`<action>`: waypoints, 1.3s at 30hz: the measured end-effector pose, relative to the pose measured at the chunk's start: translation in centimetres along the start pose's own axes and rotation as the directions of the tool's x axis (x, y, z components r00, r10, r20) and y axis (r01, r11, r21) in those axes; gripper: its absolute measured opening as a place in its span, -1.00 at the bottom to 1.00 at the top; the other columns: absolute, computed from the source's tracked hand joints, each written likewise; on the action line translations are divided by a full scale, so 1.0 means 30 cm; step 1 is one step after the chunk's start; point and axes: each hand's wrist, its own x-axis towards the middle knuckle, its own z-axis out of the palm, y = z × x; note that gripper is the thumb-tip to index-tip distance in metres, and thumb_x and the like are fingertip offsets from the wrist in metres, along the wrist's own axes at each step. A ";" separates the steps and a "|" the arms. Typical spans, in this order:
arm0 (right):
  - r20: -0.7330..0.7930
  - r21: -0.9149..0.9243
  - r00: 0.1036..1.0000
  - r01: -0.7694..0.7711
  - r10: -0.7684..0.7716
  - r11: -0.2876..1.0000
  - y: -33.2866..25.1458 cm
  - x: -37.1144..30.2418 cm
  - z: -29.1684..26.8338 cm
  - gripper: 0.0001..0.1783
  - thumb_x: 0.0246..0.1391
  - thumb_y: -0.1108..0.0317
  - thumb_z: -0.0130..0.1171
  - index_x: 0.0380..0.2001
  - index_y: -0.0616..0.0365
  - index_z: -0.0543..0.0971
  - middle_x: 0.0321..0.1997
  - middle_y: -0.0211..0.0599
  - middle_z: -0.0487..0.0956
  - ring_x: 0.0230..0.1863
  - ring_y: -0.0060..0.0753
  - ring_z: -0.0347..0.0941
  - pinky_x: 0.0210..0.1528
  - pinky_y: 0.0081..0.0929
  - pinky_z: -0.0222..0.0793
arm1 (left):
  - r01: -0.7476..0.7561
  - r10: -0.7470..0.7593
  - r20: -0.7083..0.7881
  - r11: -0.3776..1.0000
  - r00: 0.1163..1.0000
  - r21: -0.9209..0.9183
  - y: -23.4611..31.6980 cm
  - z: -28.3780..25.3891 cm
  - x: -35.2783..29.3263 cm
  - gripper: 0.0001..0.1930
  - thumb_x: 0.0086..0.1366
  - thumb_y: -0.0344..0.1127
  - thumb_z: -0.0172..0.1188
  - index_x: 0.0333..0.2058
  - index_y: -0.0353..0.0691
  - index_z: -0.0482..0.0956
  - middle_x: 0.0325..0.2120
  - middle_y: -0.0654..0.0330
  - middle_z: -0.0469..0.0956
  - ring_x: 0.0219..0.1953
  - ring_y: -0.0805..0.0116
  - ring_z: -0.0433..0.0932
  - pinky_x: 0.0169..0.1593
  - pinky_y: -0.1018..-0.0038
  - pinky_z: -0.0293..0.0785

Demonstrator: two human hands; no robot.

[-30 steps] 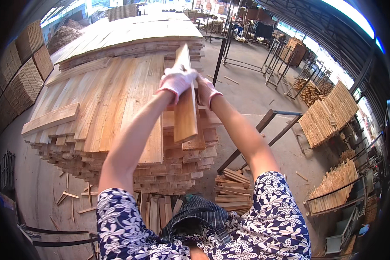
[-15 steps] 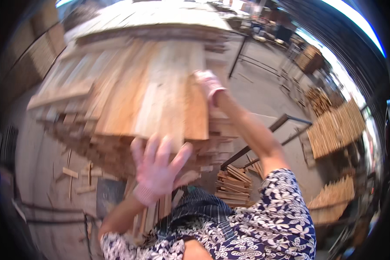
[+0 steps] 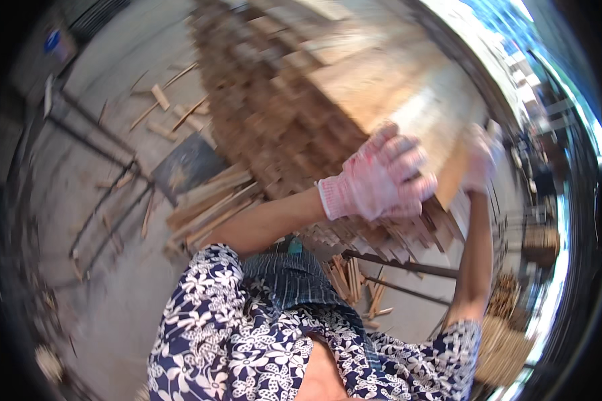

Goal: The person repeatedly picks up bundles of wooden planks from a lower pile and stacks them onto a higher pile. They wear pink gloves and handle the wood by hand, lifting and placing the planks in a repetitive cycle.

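A big stack of wooden slats (image 3: 281, 113) rises in front of me, with their ends showing along its near side. Pale, flat boards (image 3: 374, 77) lie side by side on top. My left hand (image 3: 384, 175), in a white and pink knit glove, is open at the near edge of these boards, its fingers spread. Whether it touches the wood I cannot tell. At the right edge of the top boards is my right hand (image 3: 481, 157), gloved the same way. Motion blurs its fingers, so its grip cannot be made out.
Loose wood strips (image 3: 224, 197) lie below the stack beside a dark flat panel (image 3: 188, 164). Scrap pieces (image 3: 160, 97) are scattered on the floor. A metal frame (image 3: 107, 147) stands at the left. More stacked wood (image 3: 502, 347) is at the lower right.
The view has swung, so the stack now sits farther right and slanted. My left hand remains spread at the boards' near edge; my right hand remains at their right edge.
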 end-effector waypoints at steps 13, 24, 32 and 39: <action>0.750 0.460 0.467 0.138 -0.467 0.877 -0.394 -1.020 0.480 -0.57 0.27 0.35 0.15 0.19 0.19 0.52 0.09 -0.10 0.57 0.04 -0.15 0.49 0.19 -0.30 0.36 | 0.001 -0.020 0.060 0.952 0.998 0.305 -0.354 -0.217 -0.030 -0.52 0.39 0.34 -0.07 0.19 0.45 0.45 0.11 0.28 0.51 0.28 0.09 0.38 0.19 0.01 0.40; 0.938 -0.328 -0.274 -0.512 0.211 0.794 0.079 -1.473 1.289 -0.52 0.25 0.24 0.06 0.22 0.06 0.48 -0.36 -0.33 0.56 -0.48 -0.44 0.48 -0.45 -0.43 0.45 | 0.777 -0.876 -0.095 -0.465 -0.473 0.425 0.364 -0.592 -1.490 -0.61 0.44 -0.09 0.08 0.13 -0.12 0.53 0.08 -0.13 0.51 0.10 -0.06 0.52 0.20 0.18 0.44; 0.860 -0.510 -0.429 -0.688 0.277 0.516 0.227 -1.953 1.869 -0.53 0.24 0.31 0.08 0.23 0.01 0.45 -0.30 -0.26 0.54 -0.49 -0.40 0.49 -0.58 -0.41 0.42 | 0.687 -0.753 0.073 -0.551 -0.654 0.474 0.474 -0.602 -2.398 -0.48 0.36 0.06 0.09 0.19 -0.07 0.48 0.14 -0.08 0.48 0.16 -0.07 0.51 0.26 0.20 0.42; 0.785 -0.610 -0.572 -0.779 0.236 0.141 0.410 -2.387 2.357 -0.57 0.26 0.10 0.23 0.08 0.03 0.45 -0.36 -0.32 0.47 -0.39 -0.34 0.43 -0.34 -0.24 0.44 | 0.351 -0.234 -0.326 -0.860 -0.916 -0.369 0.214 -0.838 -3.047 0.13 0.09 0.55 0.15 0.36 -0.33 0.24 0.36 -0.20 0.25 0.30 -0.14 0.38 0.35 0.19 0.30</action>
